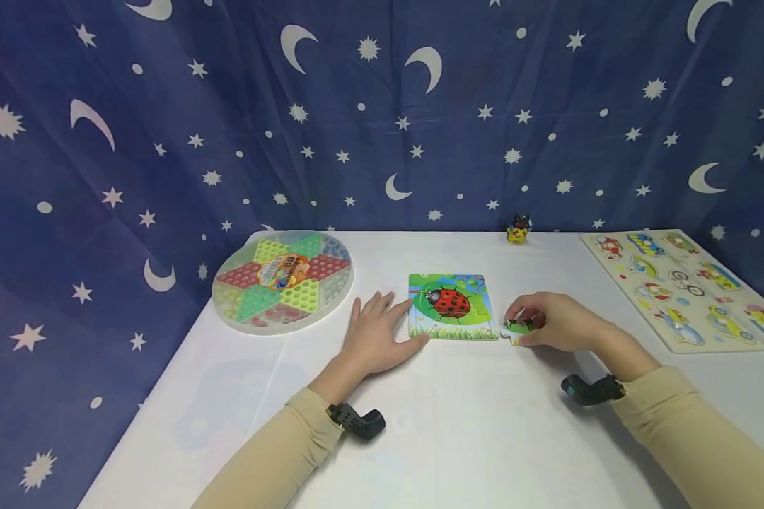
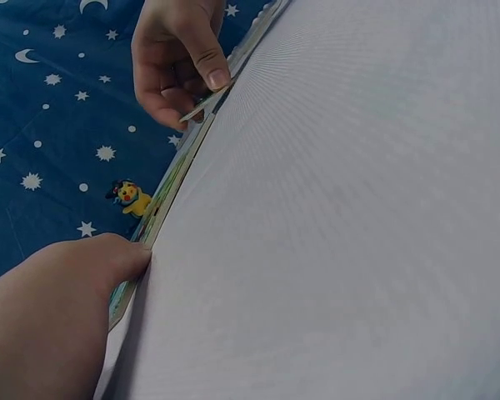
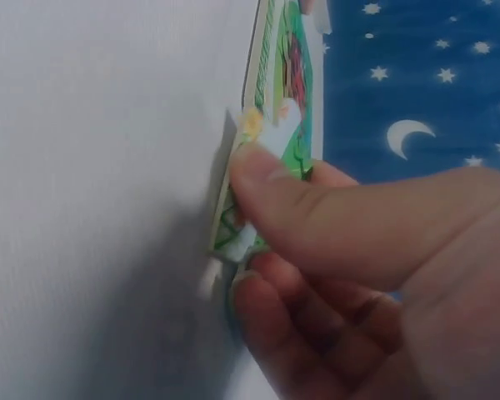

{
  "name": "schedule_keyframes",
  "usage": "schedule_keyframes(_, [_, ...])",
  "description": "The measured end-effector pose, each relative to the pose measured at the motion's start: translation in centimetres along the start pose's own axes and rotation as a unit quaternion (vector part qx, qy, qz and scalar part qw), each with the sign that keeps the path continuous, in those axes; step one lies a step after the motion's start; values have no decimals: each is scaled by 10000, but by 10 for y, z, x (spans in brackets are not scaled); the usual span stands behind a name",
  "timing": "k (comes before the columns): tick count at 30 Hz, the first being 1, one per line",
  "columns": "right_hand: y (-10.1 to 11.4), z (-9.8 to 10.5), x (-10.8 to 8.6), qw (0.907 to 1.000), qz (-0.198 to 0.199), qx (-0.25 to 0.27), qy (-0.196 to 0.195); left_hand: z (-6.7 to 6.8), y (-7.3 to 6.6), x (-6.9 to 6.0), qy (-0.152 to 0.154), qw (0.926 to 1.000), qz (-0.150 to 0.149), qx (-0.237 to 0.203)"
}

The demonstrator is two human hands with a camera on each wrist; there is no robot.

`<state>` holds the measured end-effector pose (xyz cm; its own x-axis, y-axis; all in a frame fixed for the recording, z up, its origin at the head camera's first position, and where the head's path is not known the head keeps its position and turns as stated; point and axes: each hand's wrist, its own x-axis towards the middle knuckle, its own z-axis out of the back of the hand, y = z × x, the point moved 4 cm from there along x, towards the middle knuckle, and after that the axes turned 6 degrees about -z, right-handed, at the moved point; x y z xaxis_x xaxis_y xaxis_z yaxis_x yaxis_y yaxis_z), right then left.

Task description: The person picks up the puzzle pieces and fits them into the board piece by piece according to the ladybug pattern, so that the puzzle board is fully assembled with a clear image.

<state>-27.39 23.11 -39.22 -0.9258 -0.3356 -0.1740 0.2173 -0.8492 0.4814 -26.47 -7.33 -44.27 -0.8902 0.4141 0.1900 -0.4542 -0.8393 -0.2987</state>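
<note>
A square ladybug jigsaw puzzle [image 1: 452, 302] lies flat on the white table, between the two hands. My left hand [image 1: 377, 341] rests at its lower left with fingers spread, the index fingertip at the left edge and the thumb at the bottom edge. Just right of the puzzle, my right hand [image 1: 562, 322] pinches a small jigsaw piece [image 1: 516, 327] between thumb and fingers. Green, white and a spot of yellow show on that jigsaw piece [image 3: 277, 140] in the right wrist view, where the thumb covers part of it.
A round Chinese checkers board [image 1: 283, 283] lies at the back left. A wooden board of vehicle pictures [image 1: 687, 290] lies at the right. Near the table's back edge stands a small yellow figurine [image 1: 518, 230], in front of a blue star-and-moon curtain [image 1: 356, 141].
</note>
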Motion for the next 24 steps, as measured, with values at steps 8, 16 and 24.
schedule_keyframes(8, [5,-9,5,9983,-131,551,112,2,-1,-1,-12,10000,1,-19])
schedule_keyframes(16, [8,-13,10,9987,-193,465,-46,1,0,0,-12,10000,-27,19])
schedule_keyframes(24, [15,-11,15,9988,38,480,-46,2,0,-1,11,10000,-4,30])
